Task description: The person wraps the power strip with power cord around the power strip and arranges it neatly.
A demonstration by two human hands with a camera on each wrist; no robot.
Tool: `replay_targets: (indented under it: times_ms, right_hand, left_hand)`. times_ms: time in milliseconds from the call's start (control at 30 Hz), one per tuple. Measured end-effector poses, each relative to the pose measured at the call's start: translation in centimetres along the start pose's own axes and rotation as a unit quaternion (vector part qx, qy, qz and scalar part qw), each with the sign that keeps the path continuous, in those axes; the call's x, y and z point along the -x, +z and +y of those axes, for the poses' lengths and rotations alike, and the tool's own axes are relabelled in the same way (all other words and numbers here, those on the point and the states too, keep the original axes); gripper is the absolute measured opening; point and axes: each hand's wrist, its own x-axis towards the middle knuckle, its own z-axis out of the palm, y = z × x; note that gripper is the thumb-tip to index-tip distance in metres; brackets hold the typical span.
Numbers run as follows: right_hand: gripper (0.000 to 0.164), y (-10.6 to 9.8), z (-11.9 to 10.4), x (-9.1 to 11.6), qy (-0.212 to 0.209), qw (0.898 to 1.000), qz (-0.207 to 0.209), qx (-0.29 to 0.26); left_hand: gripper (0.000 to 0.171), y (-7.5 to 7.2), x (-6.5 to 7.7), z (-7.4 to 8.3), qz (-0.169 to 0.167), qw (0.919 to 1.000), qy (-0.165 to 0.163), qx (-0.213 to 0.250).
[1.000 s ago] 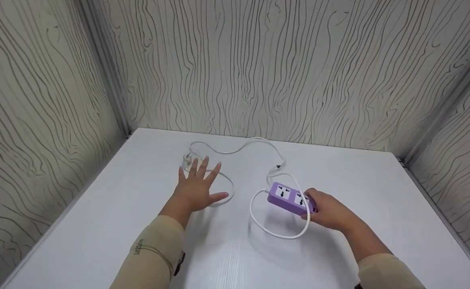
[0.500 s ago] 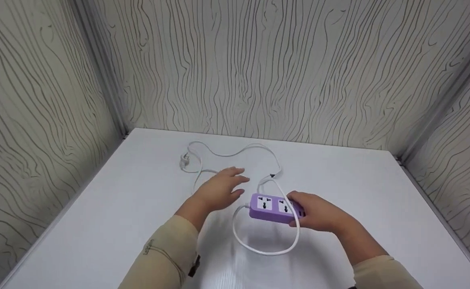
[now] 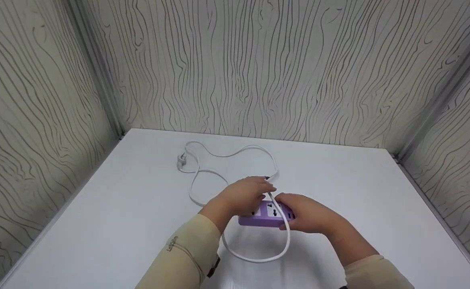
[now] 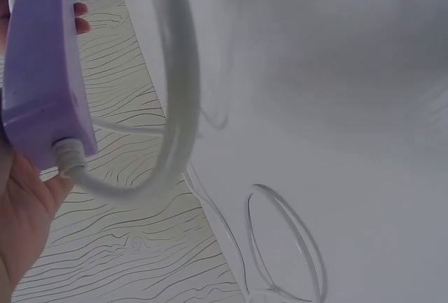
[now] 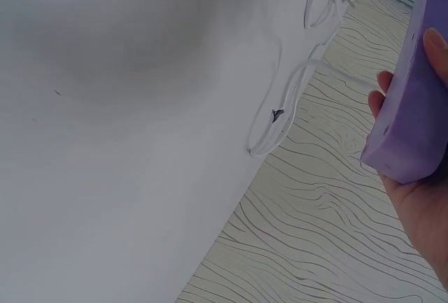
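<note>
Grips purple power strip, lower centre, with right hand, partly hiding it behind left hand (can't tell if gripping).

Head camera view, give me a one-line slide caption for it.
Right hand holds a purple power strip, left hand over its other end, white cord trailing to a plug on the table.

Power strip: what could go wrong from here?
Slip: the right hand holds the power strip above the table, so a loosened grip might drop it.

Snag: the cable crosses the strip's socket face and hangs in a loop; it could catch on the left hand.

Tangle: slack crosses itself near the loose plug; pulling might knot it.
</note>
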Motion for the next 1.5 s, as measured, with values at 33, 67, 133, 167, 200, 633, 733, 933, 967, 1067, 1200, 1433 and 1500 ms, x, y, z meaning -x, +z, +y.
replay_targets:
  times_ms: [33,67,133,167,200,633,733,933,967,1067,1200,1433,1500]
  right_hand:
    - [0.052,0.1,0.0,0.0,-0.003,1.000,0.000,0.004]
    - [0.052,0.1,-0.1,-0.1,-0.006,1.000,0.000,0.009]
    - [0.049,0.3,-0.2,-0.1,-0.015,1.000,-0.001,0.016]
    - [0.048,0.3,-0.3,-0.1,-0.019,1.000,-0.002,0.018]
    - [0.046,0.4,-0.4,-0.1,-0.023,1.000,-0.003,0.018]
    - [0.048,-0.5,-0.6,0.2,-0.022,0.997,-0.022,-0.076]
    - [0.049,-0.9,-0.6,0.3,-0.016,0.995,-0.020,-0.101]
    - [0.050,-1.7,-0.4,0.8,-0.025,0.991,-0.004,-0.130]
    - [0.050,-1.8,-0.3,0.9,-0.027,0.991,-0.002,-0.133]
    - [0.051,-2.1,-0.1,1.1,-0.025,0.989,0.000,-0.147]
    - [0.052,-2.7,0.3,1.5,-0.021,0.986,0.005,-0.167]
    - [0.049,-3.7,0.6,2.0,-0.012,0.980,0.020,-0.197]
    - [0.049,-3.8,0.8,2.1,-0.009,0.979,0.035,-0.203]
  left_hand:
    - [0.034,0.0,0.0,0.0,-0.003,1.0000,-0.001,-0.002]
    - [0.033,0.0,-0.1,-0.1,-0.006,1.0000,0.001,-0.006]
    - [0.029,0.0,-0.1,-0.3,-0.013,0.9997,0.008,-0.021]
    - [0.026,0.1,0.0,-0.4,-0.016,0.9994,0.013,-0.029]
    - [0.022,0.2,0.0,-0.5,-0.017,0.9988,0.021,-0.040]
    - [0.020,0.9,2.1,-4.8,0.020,0.9985,-0.014,0.050]
    - [0.021,1.4,2.6,-5.4,0.030,0.9930,-0.043,0.106]
    - [0.018,3.1,3.5,-6.1,0.050,0.9673,-0.101,0.227]
    - [0.018,3.3,3.6,-6.1,0.054,0.9610,-0.110,0.248]
    - [0.018,4.1,3.9,-6.3,0.067,0.9455,-0.123,0.294]
    - [0.018,4.9,4.2,-6.7,0.082,0.9408,-0.115,0.308]
    - [0.017,5.1,5.0,-8.2,0.078,0.9601,-0.122,0.239]
    - [0.017,5.1,5.3,-8.5,0.077,0.9684,-0.125,0.202]
